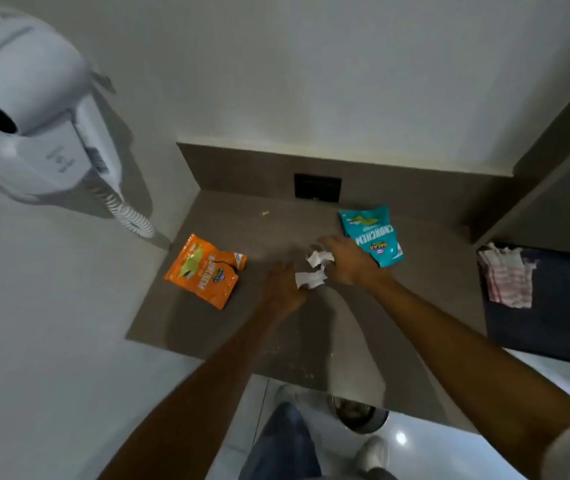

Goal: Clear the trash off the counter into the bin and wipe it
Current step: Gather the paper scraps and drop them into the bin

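Note:
On the brown counter [262, 230] lie an orange snack packet [203, 270] at the left and a teal snack packet [371, 235] at the right. Between them my left hand [281, 289] and my right hand [345, 259] meet over crumpled white paper scraps [314, 268]. My right hand's fingers curl around the upper scrap; my left hand touches the lower scrap, and its grip is blurred. A small stub [264, 213] lies near the back of the counter. A round bin [359, 415] stands on the floor below the counter's front edge.
A white wall-mounted hair dryer [30, 112] with a coiled cord hangs at the left. A checked cloth [507, 277] lies on a dark surface [560, 306] to the right. A black socket plate [317, 187] sits in the backsplash. Crumbs dot the counter's front.

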`<state>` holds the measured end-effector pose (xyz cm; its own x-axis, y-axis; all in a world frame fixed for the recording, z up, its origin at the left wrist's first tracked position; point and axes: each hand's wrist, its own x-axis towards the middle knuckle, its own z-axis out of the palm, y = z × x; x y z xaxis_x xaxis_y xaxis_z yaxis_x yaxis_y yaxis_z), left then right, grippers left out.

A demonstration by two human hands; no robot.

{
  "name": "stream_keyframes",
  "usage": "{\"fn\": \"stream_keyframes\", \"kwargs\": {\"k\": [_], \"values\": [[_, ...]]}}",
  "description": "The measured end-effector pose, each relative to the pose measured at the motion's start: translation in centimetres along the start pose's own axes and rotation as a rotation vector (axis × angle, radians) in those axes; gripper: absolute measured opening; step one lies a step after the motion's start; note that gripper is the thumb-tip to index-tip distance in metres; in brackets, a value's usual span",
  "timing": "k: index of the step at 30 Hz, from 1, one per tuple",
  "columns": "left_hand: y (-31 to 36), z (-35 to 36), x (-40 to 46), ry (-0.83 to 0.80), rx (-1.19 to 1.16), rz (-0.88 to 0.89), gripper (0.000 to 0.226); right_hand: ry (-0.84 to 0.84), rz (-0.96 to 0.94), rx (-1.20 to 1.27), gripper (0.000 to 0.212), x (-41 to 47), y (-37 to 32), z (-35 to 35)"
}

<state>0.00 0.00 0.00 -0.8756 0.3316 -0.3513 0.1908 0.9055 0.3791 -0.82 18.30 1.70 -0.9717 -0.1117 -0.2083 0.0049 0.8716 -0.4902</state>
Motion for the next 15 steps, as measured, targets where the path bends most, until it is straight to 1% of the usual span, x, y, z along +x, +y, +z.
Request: {"fn": "stream_keyframes", "kwargs": {"k": [1,4,6,7,9,12,15], "values": [[-0.3,0.5,0.7,-0.011,0.002,0.006,0.062,0.011,0.046,0.014,0.058,0.7,-0.1,0.9],[-1.2,2.4,2.3,0.041,0.018,-0.024,0.054,0.106,0.171,0.071,0.05,1.9,-0.6,3.2],[-1.6,2.9,3.4,0.054,0.059,0.003,0.048,0.106,0.247,0.096,0.044,3.0,-0.2,4.4],[-2.0,3.0,3.9,0.092,0.044,0.023,0.043,0.11,0.261,0.123,0.038,3.4,-0.1,4.7],[-2.5,2.6,4.3,0.2,-0.063,0.023,0.033,0.214,0.291,0.199,0.026,3.6,0.3,4.9],[-2.6,1.4,3.0,0.307,-0.29,-0.001,0.031,0.469,0.355,0.276,0.028,2.0,0.1,4.4],[-2.5,0.7,0.8,0.381,-0.496,-0.01,0.032,0.594,0.27,0.374,0.025,-0.5,0.2,3.5]]}}
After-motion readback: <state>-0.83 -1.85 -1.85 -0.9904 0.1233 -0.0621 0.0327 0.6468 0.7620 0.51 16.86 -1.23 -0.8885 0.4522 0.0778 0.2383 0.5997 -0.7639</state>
